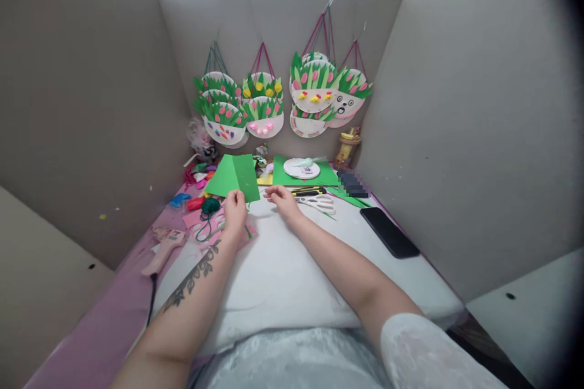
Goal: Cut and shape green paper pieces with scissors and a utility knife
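Observation:
My left hand [236, 208] pinches the lower edge of a sheet of green paper [245, 176], which is creased and stands up above the table. My right hand [283, 202] is just right of the paper, apart from it. Its fingers are loosely bent and spread, with nothing visible in them. Beside that hand lie white-handled scissors [322, 203] and a yellow-and-black utility knife [314, 191]. Under my left wrist are pink paper scraps [250, 236], and a ball of dark green yarn [210, 206] is to its left.
At the back, a white paper plate [292, 171] rests on green sheets [280, 179]. A black phone [390, 232] lies right; a pink glue gun [165, 250] with its cord lies left. A lidded cup [347, 149] stands back right. Decorated paper-plate baskets [314, 97] hang on the grey partition.

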`<act>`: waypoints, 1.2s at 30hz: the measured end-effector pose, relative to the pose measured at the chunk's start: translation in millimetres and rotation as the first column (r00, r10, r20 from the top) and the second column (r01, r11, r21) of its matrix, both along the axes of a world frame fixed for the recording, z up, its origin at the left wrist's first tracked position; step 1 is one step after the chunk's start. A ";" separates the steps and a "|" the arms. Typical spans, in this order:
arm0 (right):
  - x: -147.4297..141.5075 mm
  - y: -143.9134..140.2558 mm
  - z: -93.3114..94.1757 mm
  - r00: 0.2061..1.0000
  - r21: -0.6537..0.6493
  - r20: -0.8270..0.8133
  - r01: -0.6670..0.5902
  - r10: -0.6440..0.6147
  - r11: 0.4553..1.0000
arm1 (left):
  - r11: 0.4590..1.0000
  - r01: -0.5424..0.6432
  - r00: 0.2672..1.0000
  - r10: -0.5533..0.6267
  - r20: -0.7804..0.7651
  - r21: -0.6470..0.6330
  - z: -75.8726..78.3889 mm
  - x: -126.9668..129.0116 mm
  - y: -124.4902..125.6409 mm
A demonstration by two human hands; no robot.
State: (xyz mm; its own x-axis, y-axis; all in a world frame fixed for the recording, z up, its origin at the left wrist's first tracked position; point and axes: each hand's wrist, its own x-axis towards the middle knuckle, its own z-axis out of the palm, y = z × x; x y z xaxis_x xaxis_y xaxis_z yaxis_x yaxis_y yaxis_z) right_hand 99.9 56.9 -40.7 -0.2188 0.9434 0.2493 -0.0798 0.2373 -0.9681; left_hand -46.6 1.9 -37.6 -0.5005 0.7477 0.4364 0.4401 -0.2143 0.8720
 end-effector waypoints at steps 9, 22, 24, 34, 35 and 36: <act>46.5 -33.1 -4.4 0.755 -0.427 0.095 -0.558 0.649 0.712 | 0.999 0.047 0.986 -0.046 -0.163 -0.003 0.6 17.9 -3.6; 26.9 -19.6 -20.8 0.961 -0.158 0.150 -0.208 0.232 0.965 | 0.999 0.032 0.995 -0.032 -0.100 0.000 -3.7 11.1 1.6; 25.5 -18.9 -20.8 0.944 -0.134 0.196 -0.243 0.266 0.961 | 0.999 0.039 0.992 -0.038 -0.122 0.005 -4.9 10.7 2.2; 82.9 -31.8 1.4 0.772 0.701 0.168 0.343 -0.613 0.625 | 0.957 0.122 0.554 -0.286 -0.782 -0.264 1.4 29.3 -14.8; 88.8 -37.2 -0.6 0.755 0.759 0.239 0.247 -0.610 0.603 | 0.930 0.151 0.448 -0.367 -0.815 -0.336 0.5 34.3 -16.7; 93.1 -41.8 -3.8 0.737 0.784 0.340 0.122 -0.585 0.609 | 0.904 0.165 0.368 -0.426 -0.826 -0.393 -0.8 38.6 -18.1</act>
State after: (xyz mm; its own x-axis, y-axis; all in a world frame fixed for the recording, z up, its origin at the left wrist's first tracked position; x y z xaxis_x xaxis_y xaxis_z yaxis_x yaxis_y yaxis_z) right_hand 193.0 15.1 -44.5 -0.2121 0.5688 0.7947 0.6143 0.7101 -0.3442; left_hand -8.0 -16.2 -38.4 0.3385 0.8934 0.2954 0.9245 -0.3742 0.0725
